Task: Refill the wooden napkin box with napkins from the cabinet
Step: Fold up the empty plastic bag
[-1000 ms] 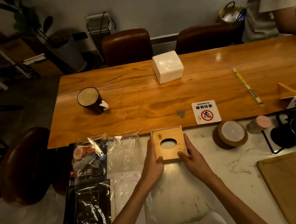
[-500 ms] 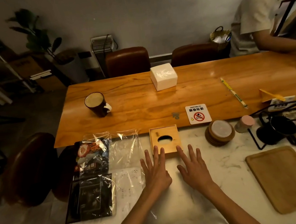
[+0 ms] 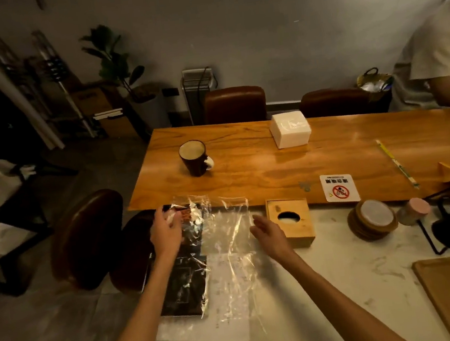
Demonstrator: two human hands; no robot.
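My left hand (image 3: 166,231) pinches the clear plastic wrapper (image 3: 229,252), my right hand (image 3: 269,234) hovers open and empty beside the wooden napkin box (image 3: 290,221) on the counter (image 3: 347,283); I should gather the wrapper without nudging the box.

A dark mug (image 3: 194,157) stands on a wooden table (image 3: 247,173) near a no-smoking sign (image 3: 339,188); clear plastic wrapping (image 3: 228,244) and stacked coasters (image 3: 372,219) lie on a marble counter (image 3: 347,283).
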